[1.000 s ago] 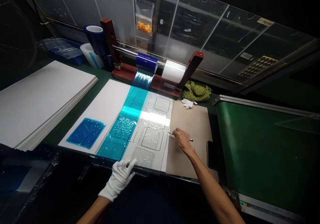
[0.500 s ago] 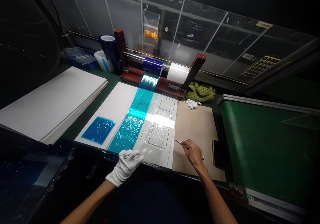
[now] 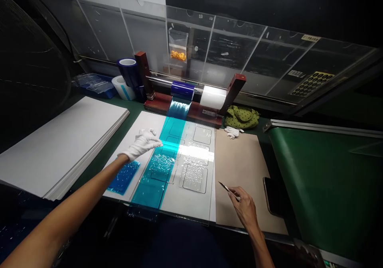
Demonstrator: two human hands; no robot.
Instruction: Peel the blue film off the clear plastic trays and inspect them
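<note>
My left hand (image 3: 144, 143), in a white glove, is over the left edge of a blue film strip (image 3: 149, 182), fingers brought together in a pinch; anything between the fingertips is too small to make out. Bare, my right hand (image 3: 244, 204) grips a thin pointed tool (image 3: 225, 188) above the brown board (image 3: 236, 156). The strip runs down from a blue roll (image 3: 182, 89) across a clear sheet with outlined rounded squares. Beside the strip lie clear film pieces (image 3: 194, 176). Partly behind my left forearm is a stack of blue film squares (image 3: 127, 176).
White sheets (image 3: 62, 140) are stacked at left. A white roll (image 3: 214, 96) shares the wooden stand. Spare rolls (image 3: 127, 74) stand behind. At right are a phone (image 3: 272, 196), a green pouch (image 3: 241, 117), a white glove (image 3: 233, 132) and a green belt (image 3: 326, 180).
My left hand has moved up and forward from the sheet's front edge to the middle of the strip. The right hand and its tool have shifted slightly right and down in view.
</note>
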